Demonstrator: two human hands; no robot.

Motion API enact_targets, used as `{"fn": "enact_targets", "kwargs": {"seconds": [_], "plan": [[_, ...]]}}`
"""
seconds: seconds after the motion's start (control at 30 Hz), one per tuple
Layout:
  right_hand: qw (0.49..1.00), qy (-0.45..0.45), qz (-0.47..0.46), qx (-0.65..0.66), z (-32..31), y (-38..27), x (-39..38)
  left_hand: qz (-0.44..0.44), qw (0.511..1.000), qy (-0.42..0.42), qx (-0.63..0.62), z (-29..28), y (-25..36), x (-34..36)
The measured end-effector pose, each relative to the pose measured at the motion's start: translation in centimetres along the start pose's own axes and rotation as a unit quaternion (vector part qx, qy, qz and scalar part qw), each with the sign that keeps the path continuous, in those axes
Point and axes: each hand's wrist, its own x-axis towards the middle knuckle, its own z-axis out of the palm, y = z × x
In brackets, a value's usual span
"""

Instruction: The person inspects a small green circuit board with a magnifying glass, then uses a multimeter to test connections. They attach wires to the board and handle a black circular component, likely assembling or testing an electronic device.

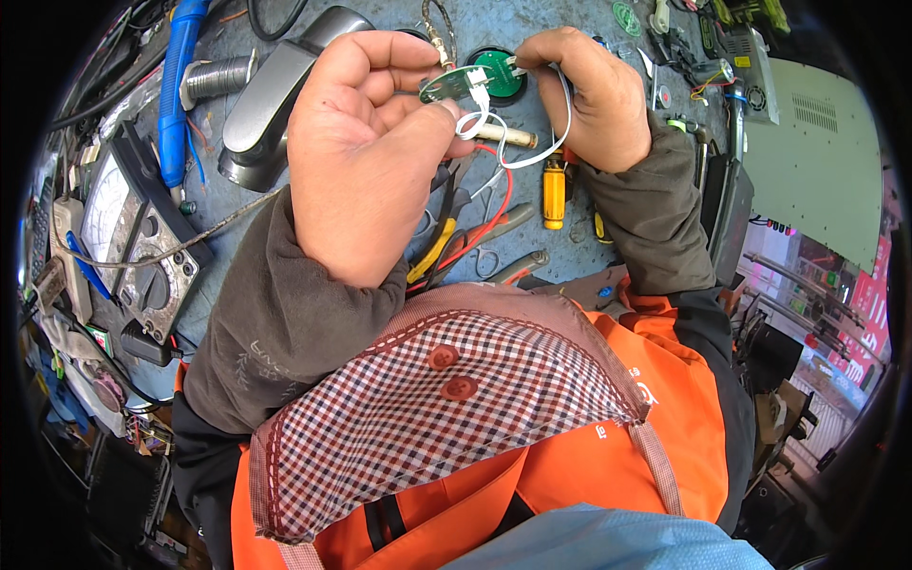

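Near the top middle, my left hand [366,161] is closed, holding a small round green circuit board [446,87] at its edge between thumb and fingers. A thin white cable [503,163] plugs into this board and loops down and across. My right hand [598,100] pinches the small white connector [516,65] at the cable's other end. Just behind the connector lies a second round green board [496,72] in a black round housing [521,93]. A pale rod [510,135] lies below the boards. Part of the held board is hidden by my left fingers.
Below my hands lie a yellow-handled screwdriver [554,198] and several pliers [508,220]. At left are a silver-grey casing [271,104], a solder spool [217,80], a blue tube-shaped tool [177,114] and an analog multimeter [157,252]. A large pale metal cabinet [812,161] stands at right.
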Motion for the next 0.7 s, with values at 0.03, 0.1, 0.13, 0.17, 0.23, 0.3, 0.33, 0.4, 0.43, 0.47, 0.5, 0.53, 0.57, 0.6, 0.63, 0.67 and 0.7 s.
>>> {"fn": "enact_targets", "kwargs": {"seconds": [0.03, 0.1, 0.13, 0.17, 0.23, 0.3, 0.33, 0.4, 0.43, 0.47, 0.5, 0.53, 0.57, 0.6, 0.63, 0.67, 0.7], "plan": [[1.0, 0.0, -0.002, 0.001, -0.1, 0.0, 0.0, 0.001, 1.0, -0.001, 0.001, 0.0, 0.0, 0.0], [1.0, -0.001, -0.006, 0.003, -0.2, 0.0, 0.0, 0.003, 1.0, -0.003, 0.003, 0.0, 0.1, 0.0], [1.0, -0.002, -0.015, 0.0, -0.2, 0.1, -0.1, 0.004, 1.0, -0.003, 0.003, 0.0, 0.0, 0.0], [1.0, -0.003, -0.025, -0.004, -0.1, 0.3, -0.2, 0.004, 1.0, -0.002, 0.002, 0.0, 0.0, 0.0], [0.999, -0.008, -0.045, -0.008, -0.2, 0.6, -0.3, 0.003, 1.0, -0.003, 0.003, 0.0, 0.0, 0.0], [0.998, -0.018, -0.065, -0.009, -0.3, 0.8, -0.2, -0.001, 1.0, -0.003, 0.007, 0.0, 0.1, 0.0], [0.997, -0.03, -0.067, -0.016, -0.4, 0.9, -0.3, -0.002, 1.0, -0.002, 0.006, 0.0, 0.1, 0.0], [0.996, -0.054, -0.071, -0.029, -0.5, 1.1, -0.5, -0.003, 1.0, 0.0, 0.005, 0.0, 0.1, 0.0], [0.996, -0.047, -0.071, -0.019, -0.5, 1.1, -0.4, -0.002, 1.0, 0.0, 0.004, 0.0, 0.1, 0.0], [0.997, -0.04, -0.072, -0.009, -0.4, 1.2, -0.4, -0.001, 1.0, 0.001, 0.003, 0.0, 0.1, 0.0], [0.997, -0.033, -0.073, 0.0, -0.4, 1.2, -0.3, 0.0, 1.0, 0.002, 0.002, 0.1, 0.1, 0.0], [0.998, -0.029, -0.06, 0.007, -0.4, 1.2, -0.4, 0.001, 1.0, 0.0, 0.005, 0.0, 0.1, 0.0], [0.999, -0.026, -0.046, 0.014, -0.3, 1.0, -0.4, 0.001, 1.0, -0.002, 0.007, 0.0, 0.1, 0.0], [0.999, -0.022, -0.033, 0.02, -0.3, 1.0, -0.5, 0.002, 1.0, -0.003, 0.01, 0.0, 0.1, 0.0], [0.999, -0.022, -0.034, 0.019, -0.3, 1.0, -0.5, 0.002, 1.0, -0.004, 0.011, 0.0, 0.1, 0.0], [0.999, -0.022, -0.034, 0.018, -0.3, 1.0, -0.5, 0.002, 1.0, -0.005, 0.013, 0.0, 0.2, 0.1], [0.999, -0.023, -0.035, 0.017, -0.3, 1.0, -0.5, 0.002, 1.0, -0.006, 0.015, 0.0, 0.2, 0.1]]}}
